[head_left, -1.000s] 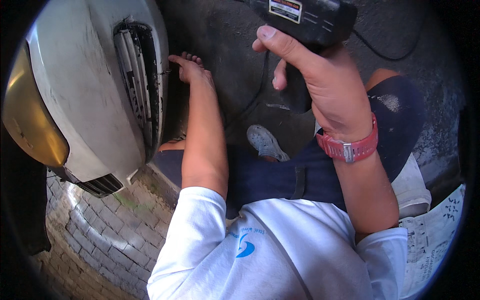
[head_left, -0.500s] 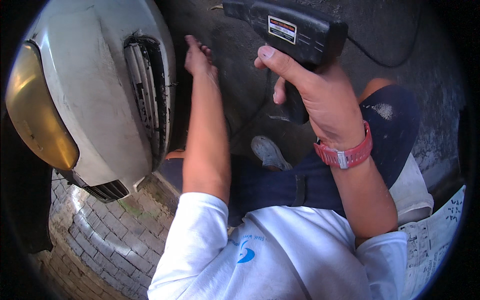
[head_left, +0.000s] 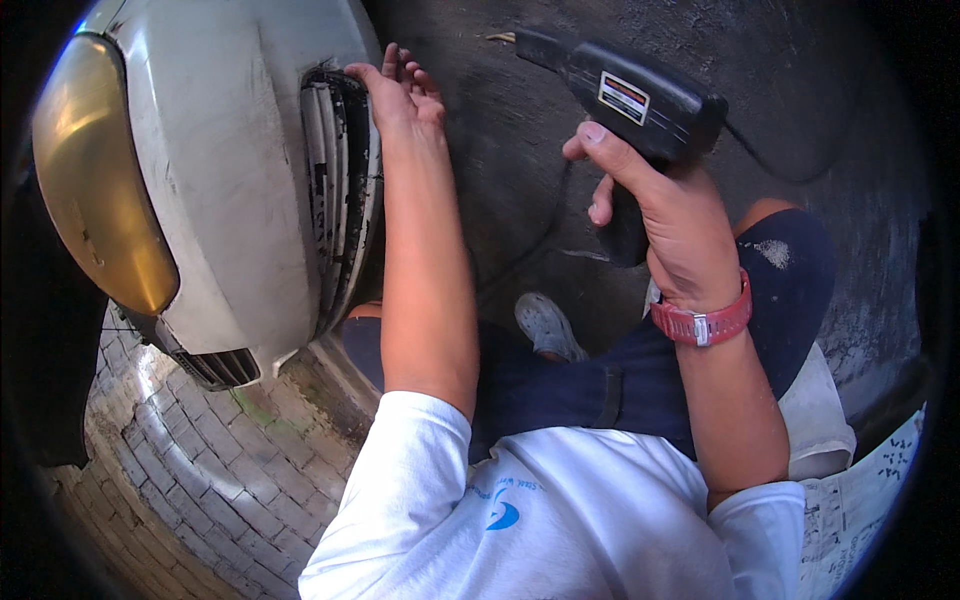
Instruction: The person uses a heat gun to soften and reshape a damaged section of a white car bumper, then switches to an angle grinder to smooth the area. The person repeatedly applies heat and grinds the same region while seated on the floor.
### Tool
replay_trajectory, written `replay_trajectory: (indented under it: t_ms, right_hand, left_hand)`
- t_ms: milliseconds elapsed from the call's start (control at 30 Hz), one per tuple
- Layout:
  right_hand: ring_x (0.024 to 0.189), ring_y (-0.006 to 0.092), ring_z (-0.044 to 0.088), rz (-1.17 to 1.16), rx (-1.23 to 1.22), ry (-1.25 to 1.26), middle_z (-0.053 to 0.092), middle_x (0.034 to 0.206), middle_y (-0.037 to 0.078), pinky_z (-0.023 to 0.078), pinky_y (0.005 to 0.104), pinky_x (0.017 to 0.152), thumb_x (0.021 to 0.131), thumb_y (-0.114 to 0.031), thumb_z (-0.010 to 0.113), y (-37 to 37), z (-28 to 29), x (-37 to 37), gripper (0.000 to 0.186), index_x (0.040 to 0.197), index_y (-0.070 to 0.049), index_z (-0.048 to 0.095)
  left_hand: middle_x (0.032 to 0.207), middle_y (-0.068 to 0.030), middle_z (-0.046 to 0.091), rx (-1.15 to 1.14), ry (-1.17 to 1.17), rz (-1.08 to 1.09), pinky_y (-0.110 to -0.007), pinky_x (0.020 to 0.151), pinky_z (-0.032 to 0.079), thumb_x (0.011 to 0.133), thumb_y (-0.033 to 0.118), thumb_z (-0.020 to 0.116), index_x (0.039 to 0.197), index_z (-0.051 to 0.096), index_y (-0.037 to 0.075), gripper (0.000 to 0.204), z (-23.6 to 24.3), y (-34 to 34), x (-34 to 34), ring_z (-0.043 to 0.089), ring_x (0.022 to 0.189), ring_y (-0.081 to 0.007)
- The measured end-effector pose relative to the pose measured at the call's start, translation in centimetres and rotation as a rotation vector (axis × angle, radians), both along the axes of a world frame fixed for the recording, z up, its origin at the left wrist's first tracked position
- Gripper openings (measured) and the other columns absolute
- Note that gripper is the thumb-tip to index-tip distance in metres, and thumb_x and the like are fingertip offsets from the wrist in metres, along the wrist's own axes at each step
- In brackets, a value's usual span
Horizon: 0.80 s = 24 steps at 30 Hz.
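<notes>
My right hand point(head_left: 652, 195) grips a black plastic pistol-shaped tool point(head_left: 645, 97) with a pale pointed metal tip point(head_left: 500, 37), held upper right and angled toward the left. My left hand point(head_left: 405, 100) has its fingers apart and slightly curled, thumb at the upper end of a dark-edged, slatted opening point(head_left: 330, 200) in a scuffed white car bumper point(head_left: 215, 160). Whether the thumb presses on the edge I cannot tell. An amber lens point(head_left: 105, 160) sits along the bumper's left side, with a small black grille point(head_left: 215, 367) at its lower end.
My legs in dark shorts point(head_left: 780, 290) are bent on dark rough ground point(head_left: 510, 150). A power cord point(head_left: 780, 170) trails from the tool. Light paving bricks point(head_left: 230, 450) lie lower left, printed paper point(head_left: 850, 520) and a white container point(head_left: 820, 400) lower right.
My left hand has moved up to the top of the bumper's opening. The bumper appears further right in view, and the tool lower and further right, with its tip now fully visible.
</notes>
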State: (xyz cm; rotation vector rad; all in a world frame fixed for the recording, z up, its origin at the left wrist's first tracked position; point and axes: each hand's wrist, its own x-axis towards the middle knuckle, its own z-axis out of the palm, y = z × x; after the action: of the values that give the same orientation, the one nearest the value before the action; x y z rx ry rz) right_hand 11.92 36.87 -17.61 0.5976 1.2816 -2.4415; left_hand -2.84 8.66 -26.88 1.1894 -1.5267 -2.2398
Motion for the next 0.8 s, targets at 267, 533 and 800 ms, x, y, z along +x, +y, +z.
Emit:
replay_trajectory:
  t_ms: [267,533,800]
  right_hand:
    - [0.066,0.0114,0.066,0.004,0.011,-0.038,0.078,0.104,0.012,0.055,0.0260,0.063,0.100,-0.022,0.080,-0.2,0.2,-0.6,0.038,0.130,-0.001,0.070]
    - [0.066,0.0110,0.067,-0.002,0.010,-0.026,0.078,0.104,0.012,0.056,0.0254,0.063,0.099,-0.022,0.081,-0.4,0.0,-0.5,0.041,0.132,-0.002,0.069]
    - [0.066,0.0108,0.066,-0.024,-0.023,-0.040,0.077,0.103,0.011,0.054,0.0249,0.061,0.099,-0.022,0.081,-0.6,0.2,-0.7,0.037,0.128,-0.001,0.070]
  left_hand:
    - [0.104,0.0035,0.067,0.131,0.028,0.068,-0.021,0.064,0.049,0.100,0.082,0.048,0.117,0.070,0.016,0.072,1.5,-0.5,-1.3,0.058,0.081,-0.0095]
    - [0.096,0.0027,0.070,0.141,0.026,0.095,-0.025,0.059,0.050,0.100,0.077,0.056,0.110,0.071,0.017,0.063,1.5,-1.2,-0.9,0.059,0.076,-0.0116]
    - [0.106,0.0043,0.065,0.068,0.021,-0.126,-0.021,0.074,0.049,0.102,0.062,0.067,0.128,0.069,0.012,0.056,2.5,0.5,3.6,0.056,0.087,-0.0073]
